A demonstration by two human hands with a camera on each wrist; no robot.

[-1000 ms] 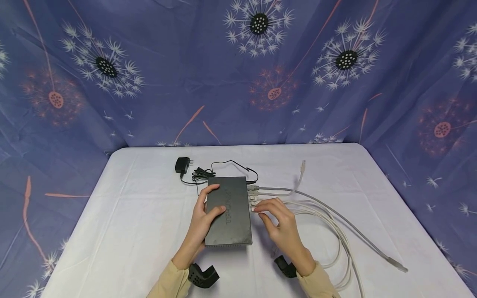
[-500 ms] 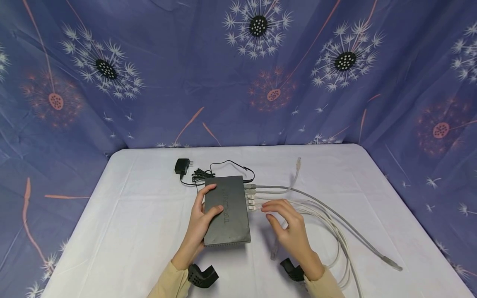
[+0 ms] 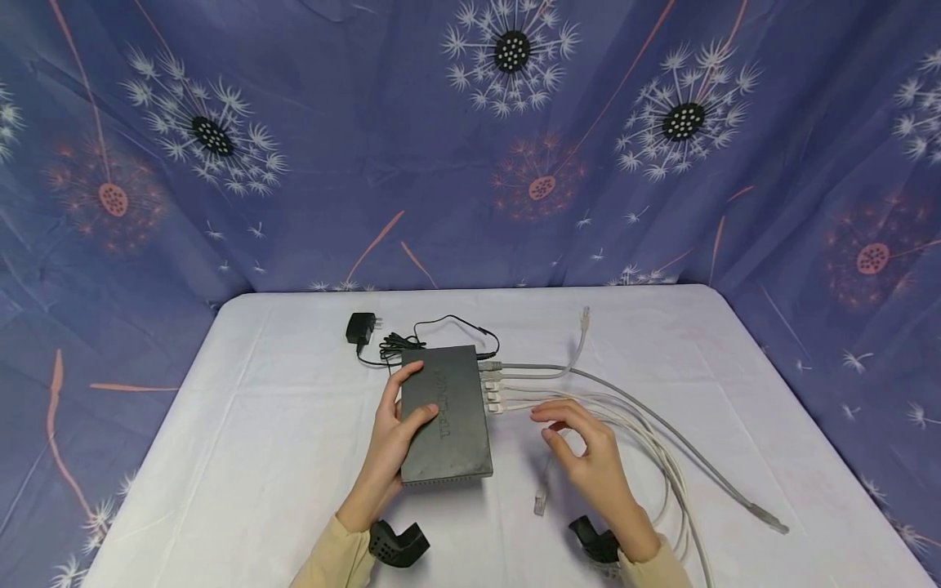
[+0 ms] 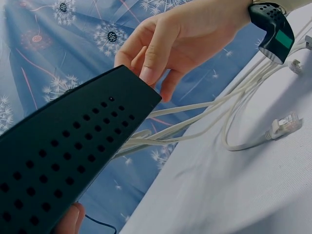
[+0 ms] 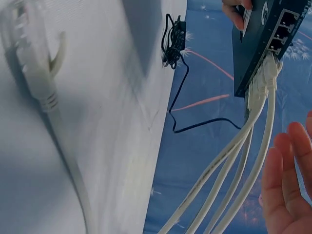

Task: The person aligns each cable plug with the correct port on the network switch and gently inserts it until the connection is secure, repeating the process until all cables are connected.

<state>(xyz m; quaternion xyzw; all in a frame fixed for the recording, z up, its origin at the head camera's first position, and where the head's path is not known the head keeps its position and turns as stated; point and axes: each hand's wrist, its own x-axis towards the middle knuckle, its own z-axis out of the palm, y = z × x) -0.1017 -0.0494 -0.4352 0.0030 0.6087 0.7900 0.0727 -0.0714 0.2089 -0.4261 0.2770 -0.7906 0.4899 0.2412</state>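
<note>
A dark grey network switch [image 3: 447, 416] is gripped by my left hand [image 3: 390, 441], with the thumb on its top face and the other fingers around its left side. Several network cables are plugged into its right side; their pale plugs [image 5: 263, 78] sit in a row beside vacant ports [image 5: 282, 33]. My right hand [image 3: 588, 457] is a little to the right of these plugs, thumb and fingers loosely bent with nothing between them. In the right wrist view its fingers [image 5: 287, 180] stand apart from the cables [image 5: 258, 161].
A black power adapter [image 3: 360, 327] with a bundled cord lies behind the switch, its cord running to the switch's far right corner. Loose cable plugs lie on the white table [image 3: 243, 457]: one clear plug [image 3: 540, 505] near my right wrist, a grey plug [image 3: 768, 518] at the right.
My right hand has let go of the nearest plug and drawn back to the right. The switch, still in my left hand, has shifted slightly left.
</note>
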